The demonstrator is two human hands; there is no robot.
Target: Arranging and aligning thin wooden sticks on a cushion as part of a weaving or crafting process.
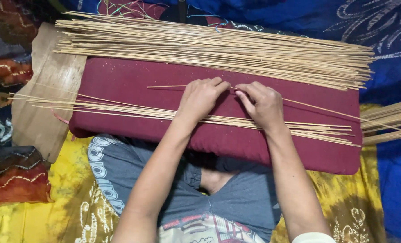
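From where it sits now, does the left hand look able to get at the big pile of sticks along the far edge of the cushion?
Probably yes. The left hand rests mid-cushion on a single stick; only bare maroon cushion lies between it and the big pile of sticks.

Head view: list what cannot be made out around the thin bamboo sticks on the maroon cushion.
- Single thin bamboo stick: its middle is hidden under the left hand and right hand, so the grip cannot be told.
- Small bundle of sticks: partly covered by both wrists.
- Third stick bundle: cut off by the right edge.
- Wooden board: mostly hidden under the maroon cushion.
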